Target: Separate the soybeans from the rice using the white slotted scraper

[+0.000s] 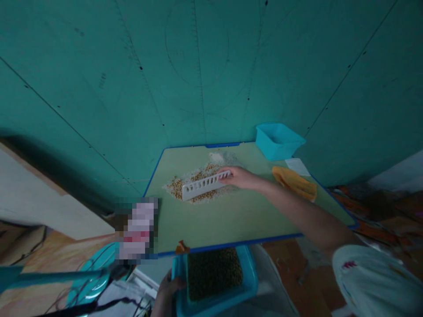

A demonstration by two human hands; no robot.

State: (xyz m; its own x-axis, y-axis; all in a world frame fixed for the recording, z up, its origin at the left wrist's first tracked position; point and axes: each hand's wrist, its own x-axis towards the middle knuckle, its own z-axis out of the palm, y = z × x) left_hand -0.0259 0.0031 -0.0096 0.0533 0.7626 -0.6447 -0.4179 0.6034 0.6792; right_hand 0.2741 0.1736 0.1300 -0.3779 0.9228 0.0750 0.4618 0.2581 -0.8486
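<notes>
Workstation seen from above, with a pale green table (211,222) bounded by a blue rim and set against a green wall (205,79). The right hand (238,177) held the right end of a white slotted strip (205,188) between thumb and fingers; the strip slanted toward the near left, standing within a spread of beige beans (176,186) and pale grains (217,157) on the far half of the tabletop. Open room lay on the near side, between this spread and the near edge, and a narrower margin lay on its left. On the right, movement was more confined: an orange cloth (294,184) lay just beyond the forearm, a white sheet (298,167) near it, and a turquoise basket (276,145) at the far right corner. The left hand (169,287) gripped the left rim of a blue tray (250,275) below the near edge, its thumb over the rim and its other fingers hidden. The tray held a dark granular mass (213,274), too dim to identify; its far side was covered by the table edge. A brown clip (182,247) sat on that edge. A pixelated patch (137,229) obscured an object at the near left corner.
</notes>
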